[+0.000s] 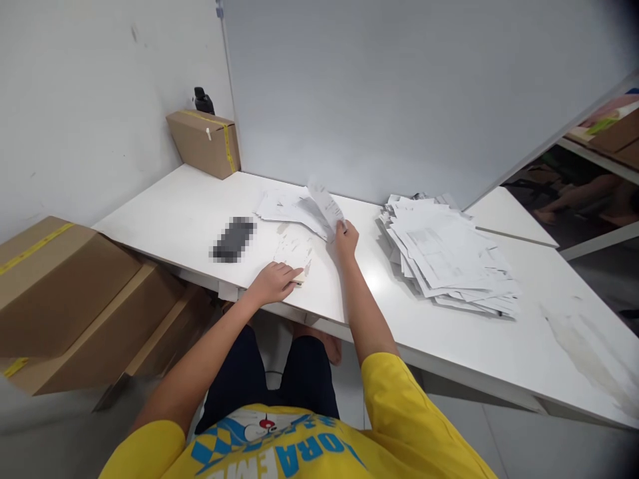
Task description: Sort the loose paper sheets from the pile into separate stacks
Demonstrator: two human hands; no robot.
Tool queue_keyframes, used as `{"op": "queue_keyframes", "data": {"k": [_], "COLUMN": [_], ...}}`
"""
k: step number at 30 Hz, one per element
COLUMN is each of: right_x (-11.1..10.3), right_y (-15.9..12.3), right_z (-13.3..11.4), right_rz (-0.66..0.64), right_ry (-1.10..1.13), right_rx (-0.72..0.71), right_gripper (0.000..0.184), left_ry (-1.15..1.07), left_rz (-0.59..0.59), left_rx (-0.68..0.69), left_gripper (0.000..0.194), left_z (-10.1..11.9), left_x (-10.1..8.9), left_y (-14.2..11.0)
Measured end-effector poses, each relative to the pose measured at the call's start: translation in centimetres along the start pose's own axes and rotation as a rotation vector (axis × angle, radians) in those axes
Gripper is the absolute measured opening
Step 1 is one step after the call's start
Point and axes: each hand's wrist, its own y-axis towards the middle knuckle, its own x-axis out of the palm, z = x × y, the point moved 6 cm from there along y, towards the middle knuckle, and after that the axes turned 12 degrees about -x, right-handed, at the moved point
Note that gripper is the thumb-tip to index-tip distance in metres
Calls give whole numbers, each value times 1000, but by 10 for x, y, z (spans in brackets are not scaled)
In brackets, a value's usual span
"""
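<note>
My right hand (346,241) pinches the lower edge of a printed paper sheet (324,203), which is tilted up off the desk. Under and left of that sheet lies a small stack of white papers (287,205). My left hand (273,283) rests at the desk's front edge, its fingers curled over a small pale, thin object (298,277) that is mostly hidden. A larger messy pile of printed papers (444,249) lies to the right of my right hand. Left of the small stack is a dark, pixelated rectangular object (233,239).
The white desk (164,213) has peeled marks near my left hand and at the far right. A taped cardboard box (207,143) stands at the back left corner, with a black bottle (203,101) behind it. More boxes (64,286) are stacked left. A grey partition (399,93) rises behind.
</note>
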Motion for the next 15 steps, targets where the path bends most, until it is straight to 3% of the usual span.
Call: {"op": "queue_keyframes", "data": {"k": [3,5,7,9,15], "right_x": [-12,-12,-9,-7,8], "right_y": [2,4,6,7,13], "right_z": [19,30,37,40,26], "right_rz": [316,394,373,291,53], "right_ry": [400,625,709,657,454], "right_rx": [187,285,368,423,378], "right_gripper": [44,43,39,35,37], "left_ry": [3,6,2,-1,0], "left_rz": [-6,-14,-23,-30,-12], "left_rx": [2,1,-4,-11,-12], "left_gripper": [40,41,41,41,39], "left_z": [-1,-2,-2,-2,-1], "left_x": [1,2,1,1,-1], "left_y": [-1,-1,0,1,2]}}
